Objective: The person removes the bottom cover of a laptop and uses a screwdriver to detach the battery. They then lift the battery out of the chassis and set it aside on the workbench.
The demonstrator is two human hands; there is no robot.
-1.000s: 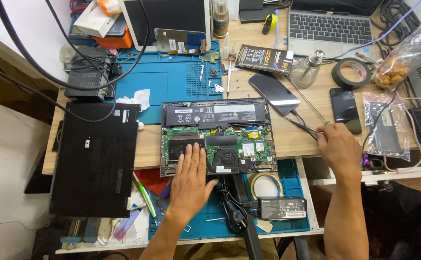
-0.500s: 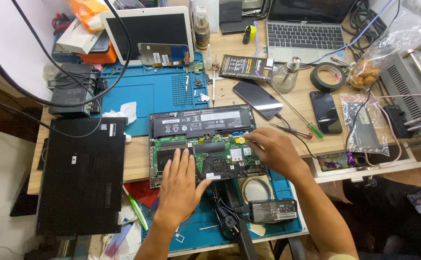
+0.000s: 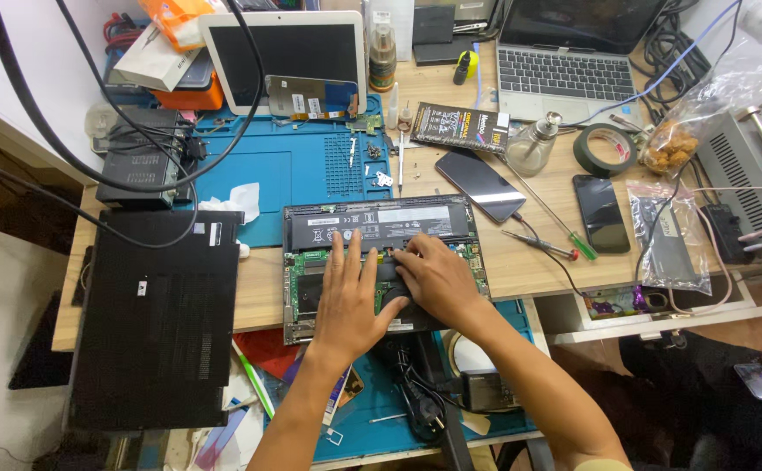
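A cluttered wooden bench (image 3: 529,262) with a blue repair mat (image 3: 250,174) fills my view. My left hand (image 3: 346,301) lies flat on the opened laptop (image 3: 381,262), fingers (image 3: 339,253) spread and released, pressing on the green board just below the long black battery (image 3: 379,222). My right hand (image 3: 437,279) has come in from the bench edge, where it was a second ago, and now rests on the board right beside my left, fingers bent down onto the parts near the battery's lower edge; I cannot tell whether they pinch anything. With both hands now on the laptop's insides, I judge the work has moved from reaching for tools to handling the board itself.

Beyond my right fingers lie a green-handled screwdriver (image 3: 564,235), a dark phone (image 3: 483,185) and another phone (image 3: 601,213). Beyond my left fingers sits the removed black bottom cover (image 3: 154,314). Farther ahead stand a white tablet (image 3: 289,61), a second laptop (image 3: 573,52) and a roll of black tape (image 3: 606,148). A charger brick (image 3: 484,388) sits near my wrists.
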